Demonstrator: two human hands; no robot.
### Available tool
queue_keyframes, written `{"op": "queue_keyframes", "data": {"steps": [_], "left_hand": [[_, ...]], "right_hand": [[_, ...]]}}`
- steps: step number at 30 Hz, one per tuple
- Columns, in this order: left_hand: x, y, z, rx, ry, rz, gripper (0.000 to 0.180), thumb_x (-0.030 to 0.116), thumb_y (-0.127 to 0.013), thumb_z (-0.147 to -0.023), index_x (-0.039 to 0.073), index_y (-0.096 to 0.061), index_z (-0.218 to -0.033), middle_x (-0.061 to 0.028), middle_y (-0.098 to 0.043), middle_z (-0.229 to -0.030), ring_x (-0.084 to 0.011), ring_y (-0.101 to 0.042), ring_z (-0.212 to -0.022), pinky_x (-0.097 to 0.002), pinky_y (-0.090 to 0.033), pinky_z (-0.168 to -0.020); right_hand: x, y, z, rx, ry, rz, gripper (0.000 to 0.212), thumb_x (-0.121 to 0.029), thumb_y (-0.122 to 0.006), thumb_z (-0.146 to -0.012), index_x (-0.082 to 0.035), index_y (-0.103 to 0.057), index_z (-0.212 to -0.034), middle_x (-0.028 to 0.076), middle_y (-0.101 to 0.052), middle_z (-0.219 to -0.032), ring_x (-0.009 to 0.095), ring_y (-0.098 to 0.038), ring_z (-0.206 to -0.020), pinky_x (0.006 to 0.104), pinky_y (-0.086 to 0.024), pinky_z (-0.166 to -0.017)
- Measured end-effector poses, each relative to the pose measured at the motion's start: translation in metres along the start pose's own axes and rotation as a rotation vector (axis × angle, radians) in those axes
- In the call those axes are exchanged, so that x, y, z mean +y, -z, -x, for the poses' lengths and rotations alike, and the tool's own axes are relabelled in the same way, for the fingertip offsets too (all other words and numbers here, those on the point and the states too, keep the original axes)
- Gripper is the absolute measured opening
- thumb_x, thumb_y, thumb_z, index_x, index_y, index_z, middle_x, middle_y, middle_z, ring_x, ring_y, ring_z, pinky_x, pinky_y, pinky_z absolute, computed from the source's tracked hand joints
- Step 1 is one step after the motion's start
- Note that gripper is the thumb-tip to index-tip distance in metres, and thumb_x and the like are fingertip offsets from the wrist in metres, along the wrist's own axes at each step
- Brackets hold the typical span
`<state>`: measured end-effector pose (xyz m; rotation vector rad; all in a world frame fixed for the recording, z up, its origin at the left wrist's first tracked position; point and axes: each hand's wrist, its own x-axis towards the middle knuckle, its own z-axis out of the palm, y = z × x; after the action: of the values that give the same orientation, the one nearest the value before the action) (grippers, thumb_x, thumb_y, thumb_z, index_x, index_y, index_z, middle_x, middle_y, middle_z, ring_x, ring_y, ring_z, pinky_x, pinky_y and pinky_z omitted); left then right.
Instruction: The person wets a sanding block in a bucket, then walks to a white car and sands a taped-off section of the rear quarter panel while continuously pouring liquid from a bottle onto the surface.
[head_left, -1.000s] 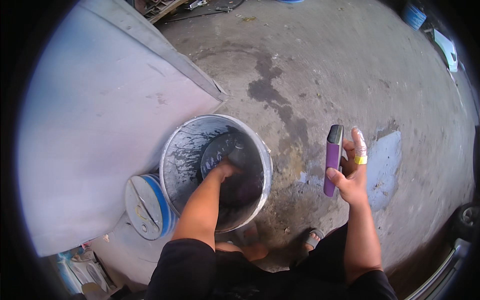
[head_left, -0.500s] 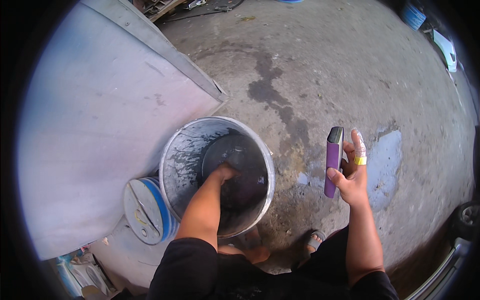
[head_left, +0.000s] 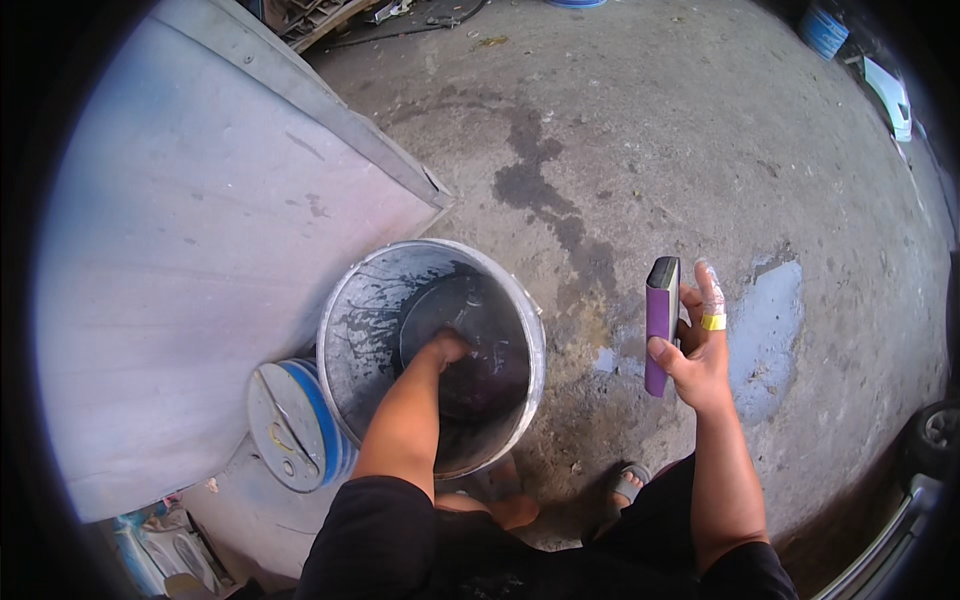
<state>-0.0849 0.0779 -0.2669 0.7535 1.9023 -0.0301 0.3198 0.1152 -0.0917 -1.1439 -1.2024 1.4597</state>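
Observation:
My left hand (head_left: pixel 447 347) reaches down into a large grey metal drum (head_left: pixel 533 345), its wrist bent at the dark water (head_left: pixel 478 310). The water hides its fingers, so whatever they hold or touch is out of sight. Off to the right of the drum, my right hand (head_left: pixel 700 365) grips a sanding block (head_left: pixel 660 325), dark at the top end with a purple abrasive-looking sheet round it. The thumb presses on the block's near side. A whitish wrap with a yellow band (head_left: pixel 713 322) covers one raised finger of that hand.
A big pale panel (head_left: pixel 220 220) stands left of the drum. Beside the drum sits a lidded blue-and-white pail (head_left: pixel 295 425). Wet patches (head_left: pixel 768 340) mark the concrete floor. A wheel (head_left: pixel 938 427) is at the right edge; a blue bucket (head_left: pixel 825 33) stands far right.
My right hand and the sanding block have shifted slightly left. My left hand stays in the drum.

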Motion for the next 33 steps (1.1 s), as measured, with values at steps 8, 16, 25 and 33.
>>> {"op": "queue_keyframes", "data": {"steps": [8,16,25,33], "left_hand": [[0.018,0.004,0.011,-0.079,0.053,-0.018,0.063,0.013,-0.085,-0.073,-0.005,-0.063,-0.129,-0.0194,-0.066,-0.127,-0.032,-0.063,-0.114,-0.0401,-0.052,-0.094],[-0.008,0.0,-0.013,-0.026,-0.009,-0.062,0.064,0.023,-0.085,-0.078,-0.007,-0.061,-0.13,-0.0201,-0.061,-0.135,-0.037,-0.059,-0.123,-0.0455,-0.051,-0.096],[-0.003,0.001,-0.01,-0.031,-0.001,-0.009,0.057,0.019,-0.085,-0.075,-0.007,-0.067,-0.122,-0.0207,-0.067,-0.124,-0.034,-0.065,-0.113,-0.0437,-0.052,-0.093],[-0.011,0.002,-0.017,-0.034,-0.048,0.084,0.075,0.016,-0.09,-0.068,0.0,-0.057,-0.134,-0.0164,-0.063,-0.13,-0.0298,-0.06,-0.12,-0.0406,-0.049,-0.099]], "right_hand": [[-0.001,0.002,0.001,-0.002,-0.007,-0.002,0.111,-0.02,-0.084,-0.078,-0.013,-0.013,-0.162,0.021,-0.042,-0.15,0.029,-0.059,-0.12,0.0417,-0.051,-0.099],[-0.002,0.0,0.0,-0.016,-0.005,-0.01,0.11,-0.017,-0.083,-0.078,-0.013,-0.012,-0.162,0.02,-0.042,-0.15,0.028,-0.059,-0.119,0.0411,-0.051,-0.099],[-0.002,-0.007,-0.002,-0.024,-0.018,-0.009,0.108,-0.014,-0.081,-0.078,-0.012,-0.012,-0.162,0.018,-0.042,-0.149,0.028,-0.06,-0.117,0.041,-0.051,-0.098],[-0.009,-0.022,-0.003,-0.007,-0.057,-0.026,0.107,-0.013,-0.08,-0.078,-0.011,-0.013,-0.162,0.019,-0.043,-0.149,0.027,-0.058,-0.119,0.0405,-0.05,-0.098]]}}
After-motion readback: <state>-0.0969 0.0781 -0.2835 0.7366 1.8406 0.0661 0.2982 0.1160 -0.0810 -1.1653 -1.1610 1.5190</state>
